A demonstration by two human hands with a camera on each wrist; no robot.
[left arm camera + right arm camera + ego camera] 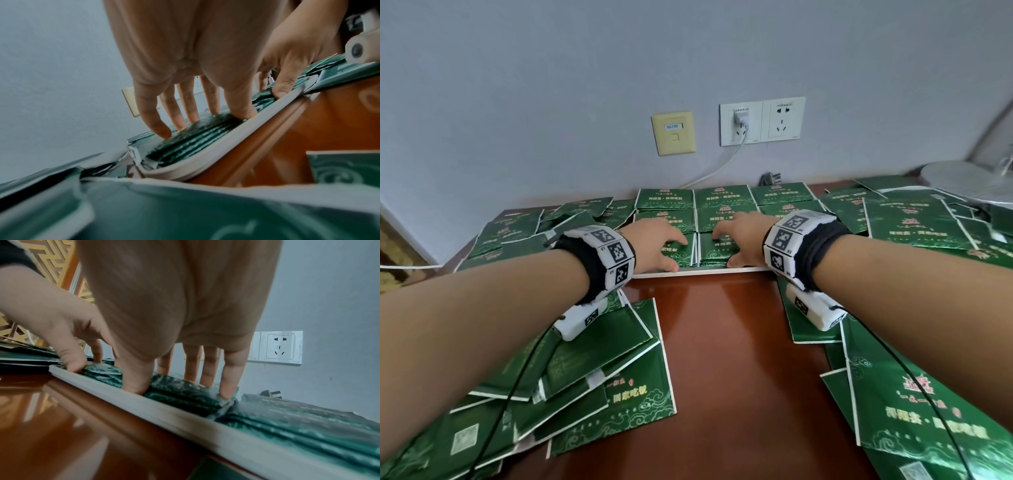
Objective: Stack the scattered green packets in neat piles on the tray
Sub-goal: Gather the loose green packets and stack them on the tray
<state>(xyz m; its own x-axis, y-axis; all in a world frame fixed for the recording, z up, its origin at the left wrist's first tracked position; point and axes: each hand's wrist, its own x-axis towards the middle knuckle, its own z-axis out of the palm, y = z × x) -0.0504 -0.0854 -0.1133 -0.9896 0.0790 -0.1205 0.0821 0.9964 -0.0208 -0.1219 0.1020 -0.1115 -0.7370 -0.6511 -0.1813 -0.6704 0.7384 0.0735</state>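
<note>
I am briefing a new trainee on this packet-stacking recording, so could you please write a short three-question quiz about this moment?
1. True or false: the left hand is lifting a packet clear of the tray.
2. Which is plugged into the wall socket? A) a white charger B) a black plug C) nothing
3. Fill in: the right hand rests on the near ____ pile of packets.

Key
1. False: its spread fingers rest on the near left pile.
2. A
3. middle

Left hand, right hand pressing adjacent packet piles on tray.
</note>
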